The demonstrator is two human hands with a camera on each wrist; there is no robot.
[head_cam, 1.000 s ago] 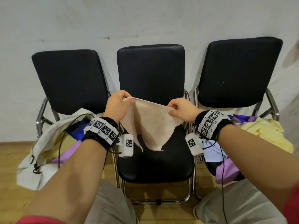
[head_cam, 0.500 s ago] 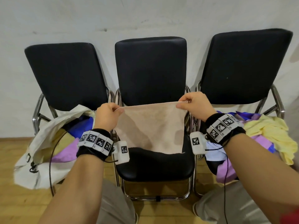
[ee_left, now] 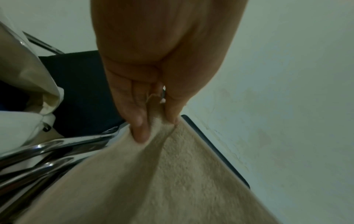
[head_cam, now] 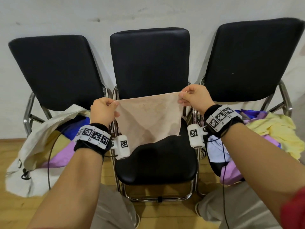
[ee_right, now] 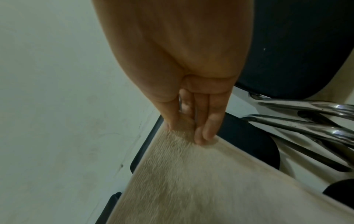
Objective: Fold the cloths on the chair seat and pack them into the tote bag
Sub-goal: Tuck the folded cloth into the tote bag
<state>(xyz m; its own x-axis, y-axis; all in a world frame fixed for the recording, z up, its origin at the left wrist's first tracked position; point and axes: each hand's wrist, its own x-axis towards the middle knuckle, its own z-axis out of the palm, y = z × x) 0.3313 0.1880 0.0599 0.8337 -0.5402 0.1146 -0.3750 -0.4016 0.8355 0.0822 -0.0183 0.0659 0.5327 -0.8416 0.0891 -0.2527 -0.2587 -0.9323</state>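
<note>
The person wears a black wristband (head_cam: 92, 138) on the left forearm, ringed with white blocks printed with black square-code markers; a small white camera box (head_cam: 122, 147) with one such marker sits just beside it, thin black cables trailing. The right wristband (head_cam: 221, 119) matches, with its own box (head_cam: 195, 136). Red sleeve edge (head_cam: 293, 210), beige trousers (head_cam: 112, 210).

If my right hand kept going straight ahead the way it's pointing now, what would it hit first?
Most likely the middle chair's backrest. The right hand, pinching a top corner of the beige cloth, points forward and slightly inward just in front of it, though the gap's depth is unclear.
</note>
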